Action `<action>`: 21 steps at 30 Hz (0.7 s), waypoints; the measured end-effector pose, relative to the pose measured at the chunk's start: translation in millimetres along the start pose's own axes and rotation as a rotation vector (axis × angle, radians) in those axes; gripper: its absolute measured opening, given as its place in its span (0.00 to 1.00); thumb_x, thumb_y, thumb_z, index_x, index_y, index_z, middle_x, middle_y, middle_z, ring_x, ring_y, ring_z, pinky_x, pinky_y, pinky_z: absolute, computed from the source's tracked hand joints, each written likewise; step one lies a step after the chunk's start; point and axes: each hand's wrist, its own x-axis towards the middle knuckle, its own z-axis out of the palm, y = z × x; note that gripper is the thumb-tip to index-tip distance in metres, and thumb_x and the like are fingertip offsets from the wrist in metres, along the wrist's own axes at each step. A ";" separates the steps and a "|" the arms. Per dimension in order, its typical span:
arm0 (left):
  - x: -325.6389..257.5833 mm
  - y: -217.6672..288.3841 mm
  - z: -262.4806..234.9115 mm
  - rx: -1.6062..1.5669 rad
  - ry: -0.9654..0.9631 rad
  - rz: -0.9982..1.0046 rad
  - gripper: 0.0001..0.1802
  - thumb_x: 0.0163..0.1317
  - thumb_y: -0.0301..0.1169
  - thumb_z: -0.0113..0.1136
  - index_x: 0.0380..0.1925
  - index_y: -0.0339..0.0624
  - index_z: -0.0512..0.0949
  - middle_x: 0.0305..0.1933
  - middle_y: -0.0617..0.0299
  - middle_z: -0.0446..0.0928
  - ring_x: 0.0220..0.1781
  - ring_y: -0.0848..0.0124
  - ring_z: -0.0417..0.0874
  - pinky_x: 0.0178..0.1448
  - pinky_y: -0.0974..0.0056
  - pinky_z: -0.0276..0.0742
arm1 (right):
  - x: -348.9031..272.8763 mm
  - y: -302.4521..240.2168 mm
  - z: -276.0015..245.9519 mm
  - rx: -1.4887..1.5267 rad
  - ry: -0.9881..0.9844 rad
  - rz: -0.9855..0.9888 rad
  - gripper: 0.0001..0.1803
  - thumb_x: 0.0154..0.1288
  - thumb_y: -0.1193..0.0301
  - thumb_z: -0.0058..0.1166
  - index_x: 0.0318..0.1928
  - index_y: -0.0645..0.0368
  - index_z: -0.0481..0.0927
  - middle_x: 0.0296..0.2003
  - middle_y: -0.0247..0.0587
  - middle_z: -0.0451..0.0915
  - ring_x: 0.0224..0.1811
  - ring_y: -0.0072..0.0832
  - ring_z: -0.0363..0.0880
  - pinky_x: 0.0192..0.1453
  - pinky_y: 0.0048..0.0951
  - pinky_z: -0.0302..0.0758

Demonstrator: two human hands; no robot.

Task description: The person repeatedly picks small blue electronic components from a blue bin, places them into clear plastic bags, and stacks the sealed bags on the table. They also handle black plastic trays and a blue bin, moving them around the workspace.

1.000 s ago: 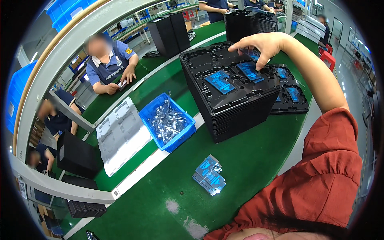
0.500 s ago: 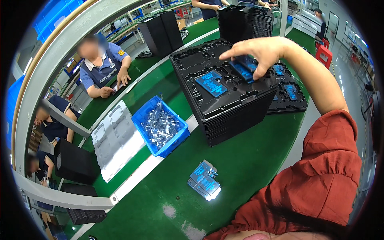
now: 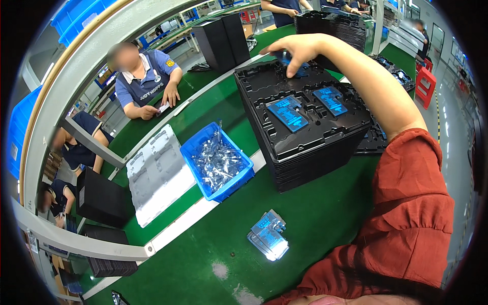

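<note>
My right hand (image 3: 300, 52) reaches over the far part of the top black plastic tray (image 3: 254, 80). Its fingers are bent around a dark, shiny blue flat piece (image 3: 302, 71), partly hidden beneath them. Nearer in the same tray lie two L-shaped blue flat pieces, a left one (image 3: 288, 114) and a right one (image 3: 331, 100), each in a moulded recess. The tray tops a tall stack of like trays. On the green table, a small fanned pile of the same L-shaped pieces (image 3: 269, 235) lies in front of the stack. My left hand is not in view.
A blue bin (image 3: 244, 175) full of small clear and silvery parts stands left of the stack, beside a pale moulded tray (image 3: 157, 178). More black trays (image 3: 330, 30) are stacked behind. A co-worker (image 3: 145, 81) sits across the table. A grey metal frame (image 3: 76, 244) curves along the left.
My right hand has moved to the tray's far side, uncovering a blue piece in the right recess. The whole view has shifted slightly to the right.
</note>
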 end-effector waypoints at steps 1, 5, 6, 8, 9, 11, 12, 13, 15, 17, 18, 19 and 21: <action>-0.5 1.2 -3.2 0.032 -0.002 -0.007 0.10 0.60 0.31 0.59 0.30 0.33 0.81 0.29 0.45 0.80 0.29 0.51 0.79 0.37 0.54 0.76 | 13.6 -10.2 4.1 0.004 -0.022 -0.042 0.53 0.38 0.67 0.73 0.69 0.55 0.61 0.62 0.51 0.70 0.66 0.40 0.66 0.70 0.37 0.61; -1.4 -1.5 -5.7 0.055 0.012 0.037 0.11 0.60 0.33 0.59 0.30 0.34 0.81 0.29 0.45 0.80 0.29 0.51 0.79 0.36 0.54 0.76 | 40.4 -27.1 21.2 0.126 -0.101 -0.116 0.49 0.44 0.60 0.72 0.67 0.58 0.64 0.64 0.49 0.68 0.67 0.41 0.65 0.71 0.37 0.60; -0.8 -1.7 -8.5 0.047 0.007 0.036 0.11 0.60 0.33 0.60 0.30 0.34 0.81 0.29 0.45 0.80 0.29 0.51 0.79 0.36 0.54 0.76 | 42.2 -23.6 23.7 0.129 -0.111 -0.138 0.48 0.46 0.59 0.71 0.67 0.58 0.64 0.64 0.48 0.68 0.67 0.41 0.65 0.71 0.37 0.60; 0.9 2.8 -6.7 0.016 -0.007 0.019 0.11 0.60 0.33 0.60 0.31 0.34 0.81 0.29 0.44 0.80 0.29 0.51 0.79 0.36 0.53 0.76 | 39.3 -17.6 20.1 0.049 -0.158 -0.141 0.39 0.55 0.58 0.65 0.66 0.56 0.66 0.64 0.48 0.68 0.68 0.40 0.64 0.71 0.38 0.60; 1.6 4.3 -1.2 -0.008 -0.016 0.010 0.12 0.59 0.33 0.60 0.31 0.33 0.82 0.29 0.44 0.80 0.29 0.50 0.79 0.36 0.53 0.76 | 30.5 -17.0 20.4 0.080 -0.153 -0.091 0.35 0.58 0.61 0.62 0.66 0.55 0.67 0.64 0.48 0.68 0.68 0.40 0.63 0.71 0.38 0.59; -1.7 -10.0 8.2 -0.024 0.069 0.074 0.13 0.61 0.38 0.59 0.26 0.39 0.80 0.26 0.52 0.79 0.27 0.56 0.77 0.35 0.57 0.73 | 17.9 -24.6 25.9 0.050 -0.085 -0.079 0.29 0.63 0.65 0.57 0.64 0.54 0.69 0.64 0.49 0.67 0.68 0.41 0.63 0.72 0.39 0.58; -7.0 -66.6 25.5 -0.057 -0.042 0.004 0.09 0.64 0.28 0.56 0.37 0.33 0.79 0.36 0.55 0.81 0.37 0.65 0.80 0.45 0.64 0.76 | 10.2 -32.9 28.6 -0.003 -0.017 -0.121 0.26 0.65 0.67 0.54 0.64 0.54 0.70 0.64 0.49 0.67 0.68 0.41 0.63 0.72 0.39 0.58; -5.1 -31.8 22.7 -0.110 -0.055 -0.127 0.09 0.62 0.27 0.56 0.38 0.33 0.80 0.38 0.50 0.81 0.39 0.60 0.81 0.48 0.62 0.76 | 1.3 -40.8 33.9 -0.012 0.058 -0.091 0.25 0.65 0.68 0.54 0.63 0.54 0.71 0.64 0.48 0.67 0.68 0.42 0.62 0.72 0.40 0.57; -1.4 -2.1 4.8 -0.092 -0.050 -0.174 0.09 0.61 0.28 0.58 0.38 0.37 0.81 0.39 0.51 0.82 0.41 0.60 0.81 0.49 0.61 0.76 | -15.1 -63.0 35.4 0.030 0.187 -0.145 0.25 0.64 0.71 0.54 0.62 0.55 0.72 0.64 0.47 0.67 0.69 0.42 0.61 0.73 0.41 0.57; -4.5 -0.9 10.8 -0.126 -0.053 -0.190 0.08 0.60 0.28 0.58 0.38 0.38 0.81 0.38 0.52 0.81 0.41 0.60 0.81 0.49 0.61 0.76 | -32.7 -98.1 37.3 -0.079 0.218 -0.175 0.26 0.60 0.73 0.54 0.61 0.57 0.72 0.65 0.44 0.67 0.69 0.40 0.62 0.73 0.40 0.56; 1.1 -3.0 -10.0 -0.123 -0.012 -0.177 0.08 0.60 0.28 0.57 0.37 0.38 0.81 0.38 0.53 0.81 0.40 0.61 0.81 0.49 0.62 0.76 | -42.6 -104.3 49.5 -0.089 0.234 -0.201 0.24 0.63 0.74 0.51 0.61 0.56 0.72 0.65 0.45 0.67 0.69 0.40 0.61 0.74 0.41 0.55; 6.7 -6.3 -8.1 -0.102 -0.015 -0.143 0.08 0.60 0.27 0.57 0.37 0.38 0.81 0.38 0.53 0.81 0.40 0.61 0.81 0.49 0.62 0.76 | -59.9 -122.1 46.0 -0.074 0.194 -0.244 0.25 0.61 0.76 0.49 0.61 0.58 0.72 0.65 0.46 0.66 0.70 0.41 0.61 0.75 0.42 0.51; 10.7 -5.0 2.5 -0.165 0.024 -0.143 0.08 0.58 0.26 0.57 0.37 0.37 0.80 0.37 0.52 0.80 0.38 0.60 0.80 0.46 0.61 0.75 | -77.5 -139.7 30.1 -0.012 0.017 -0.331 0.17 0.69 0.71 0.47 0.55 0.64 0.77 0.57 0.50 0.75 0.61 0.42 0.72 0.66 0.34 0.64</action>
